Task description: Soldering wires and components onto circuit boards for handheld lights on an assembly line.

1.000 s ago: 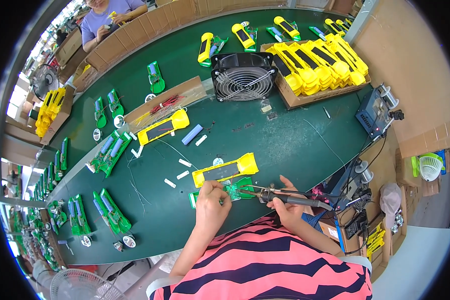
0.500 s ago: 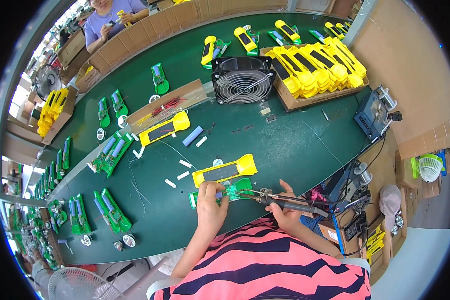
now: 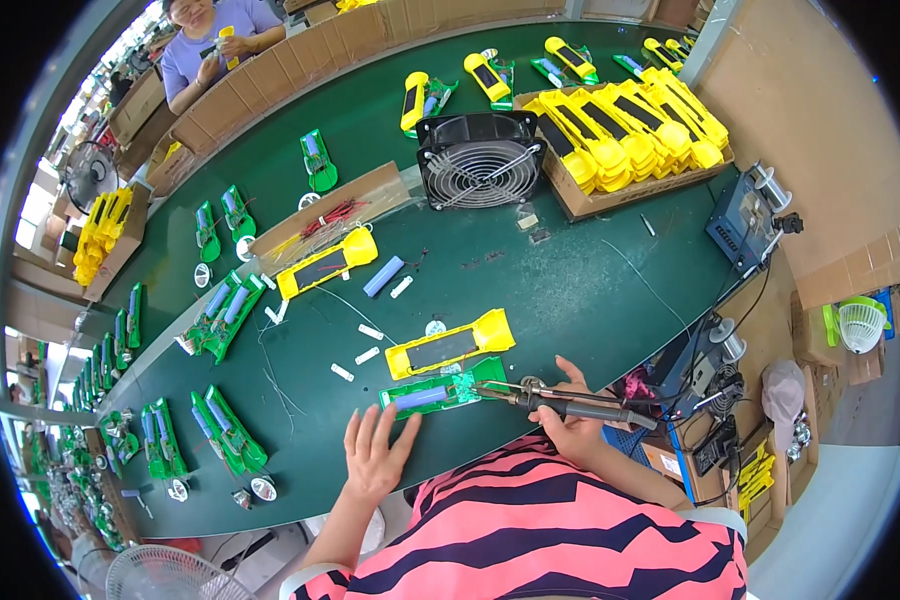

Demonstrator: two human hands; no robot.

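Note:
My right hand (image 3: 568,428) grips a soldering iron (image 3: 606,411), its metal end pointing left over a green circuit board (image 3: 464,386). That board sits in a green lamp housing (image 3: 488,370) along with a blue cylindrical battery (image 3: 420,398). My left hand (image 3: 373,452) has its fingers spread on the table just left of and below the housing, holding nothing. Directly behind the housing lies a yellow casing (image 3: 495,328) with a dark panel. Small white pieces (image 3: 368,355) and a loose blue battery (image 3: 384,276) are farther back. Whether the iron's tip touches the board is unclear.
A black fan (image 3: 480,160) stands at the back beside a cardboard box (image 3: 625,203) of yellow casings. Green housings with batteries (image 3: 228,430) lie at left. At right are a blue soldering station (image 3: 740,222) and cables. Another person (image 3: 210,50) sits beyond the cardboard barrier.
My left hand has let go of the green housing and drawn back left and toward me, its fingers spreading and the battery coming into view. The right hand stays nearly in place with the iron.

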